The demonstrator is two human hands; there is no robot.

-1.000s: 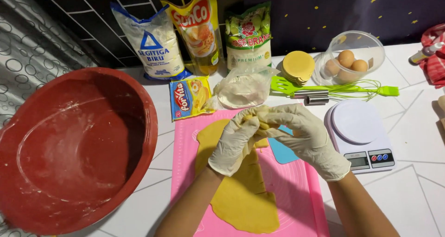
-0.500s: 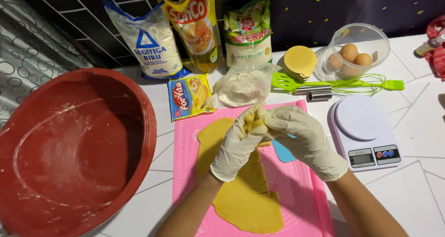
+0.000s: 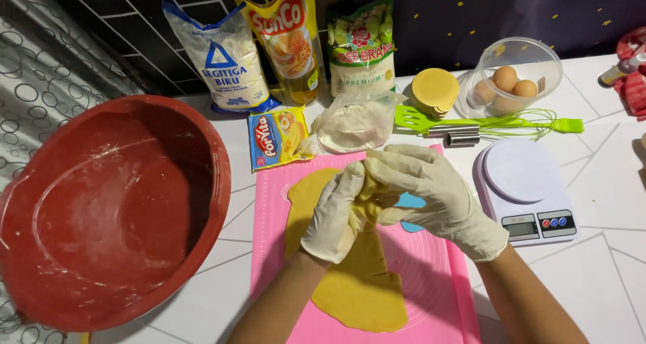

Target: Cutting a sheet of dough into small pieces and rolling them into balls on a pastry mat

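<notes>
Left hand: the left hand (image 3: pixel 334 216), in a white glove, is in the centre of the frame; its fingers are curled around a lump of yellow dough (image 3: pixel 369 197).
Right hand: the right hand (image 3: pixel 431 194), also in a white glove, is just to the right of the left one; it is closed on the same lump from the other side, and the two hands touch each other.
Dough lump: it is pressed between both hands, above the mat, and only a small part shows between the gloves.
Dough sheet: a flat yellow dough sheet (image 3: pixel 356 283) lies on the pink mat (image 3: pixel 431 290), under the hands, and reaches toward the bottom of the frame.
Bowl: a big red bowl (image 3: pixel 108 209) with flour marks inside stands at the left of the frame, beside the mat.
Scale: a white kitchen scale (image 3: pixel 525 189) stands right of the mat, near the right hand.
Back row: a flour bag (image 3: pixel 222 58), an oil pouch (image 3: pixel 289 41) and a green packet (image 3: pixel 362 48) stand in the upper part of the frame.
Upper right: a clear bowl with eggs (image 3: pixel 515 81), a stack of yellow dough discs (image 3: pixel 435 90) and a green whisk (image 3: pixel 531 123).
</notes>
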